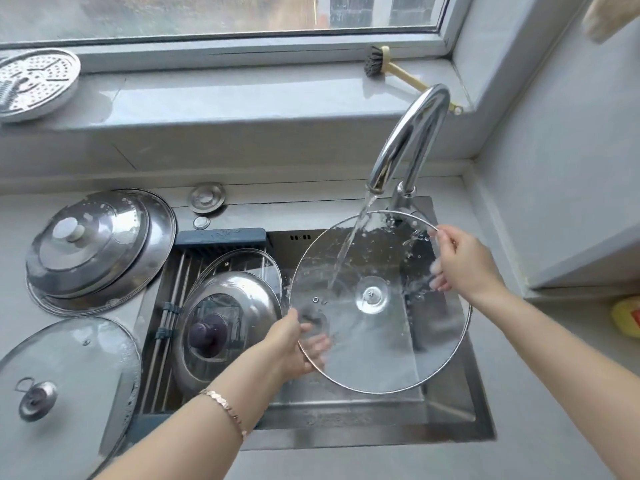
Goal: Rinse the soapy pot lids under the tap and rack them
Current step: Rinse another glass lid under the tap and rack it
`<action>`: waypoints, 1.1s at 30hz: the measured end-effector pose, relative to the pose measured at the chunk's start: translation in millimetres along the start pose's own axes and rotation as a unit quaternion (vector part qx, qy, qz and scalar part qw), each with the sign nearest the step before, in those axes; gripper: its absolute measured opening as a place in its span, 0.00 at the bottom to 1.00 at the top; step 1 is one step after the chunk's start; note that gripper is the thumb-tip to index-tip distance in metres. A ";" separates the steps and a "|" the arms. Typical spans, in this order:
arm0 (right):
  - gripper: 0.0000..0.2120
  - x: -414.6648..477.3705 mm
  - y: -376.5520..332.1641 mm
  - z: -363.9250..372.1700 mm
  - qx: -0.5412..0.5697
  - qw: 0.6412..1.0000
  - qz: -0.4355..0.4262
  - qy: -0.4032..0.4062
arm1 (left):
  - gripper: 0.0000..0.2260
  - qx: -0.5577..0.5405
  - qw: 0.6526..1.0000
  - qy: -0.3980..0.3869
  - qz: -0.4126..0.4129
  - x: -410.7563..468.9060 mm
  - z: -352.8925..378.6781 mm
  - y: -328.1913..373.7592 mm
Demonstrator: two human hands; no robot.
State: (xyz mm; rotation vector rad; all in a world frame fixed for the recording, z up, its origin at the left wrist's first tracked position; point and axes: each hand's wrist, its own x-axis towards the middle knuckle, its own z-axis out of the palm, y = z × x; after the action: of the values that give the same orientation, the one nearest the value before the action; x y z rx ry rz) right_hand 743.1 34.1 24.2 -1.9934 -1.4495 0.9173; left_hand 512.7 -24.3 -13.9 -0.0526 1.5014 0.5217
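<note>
A large glass lid [381,344] with a steel rim is held underside up over the sink, under the running tap [412,133]; the stream lands left of its centre. My left hand [294,344] grips its lower left rim, fingers beneath the glass. My right hand [460,258] holds the upper right rim. A steel lid with a dark knob [228,327] and a glass lid [242,261] behind it lean in the rack [173,306] across the sink's left part. Stacked steel lids [97,247] and a soapy glass lid [65,375] lie on the counter at left.
The steel sink [450,410] fills the middle. A perforated steamer plate [34,83] and a dish brush [391,69] lie on the window sill. A yellow sponge [625,315] sits on the right counter. A wall closes off the right side.
</note>
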 end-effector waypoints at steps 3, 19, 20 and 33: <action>0.12 1.3 -18.5 -10.4 -0.016 0.997 -0.077 0.026 | 0.21 -0.050 0.998 -0.040 -0.009 9.2 12.2 2.6; 0.15 -3.0 55.5 79.1 0.220 0.962 0.158 0.024 | 0.05 0.182 0.926 0.018 0.329 -52.8 -24.1 54.3; 0.15 -4.7 58.1 85.1 0.177 0.968 0.176 -0.013 | 0.05 0.192 0.923 0.029 0.333 -55.6 -24.0 55.0; 0.21 -91.8 -27.0 66.3 -0.196 0.916 -0.292 -0.194 | 0.10 0.167 0.938 0.053 0.300 -63.0 6.9 39.7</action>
State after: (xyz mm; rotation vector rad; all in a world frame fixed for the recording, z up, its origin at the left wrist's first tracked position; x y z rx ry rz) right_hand 657.2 -44.5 21.8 -1.4918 -2.4414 0.8150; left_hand 506.0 -5.2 58.2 0.6734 1.6901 0.7458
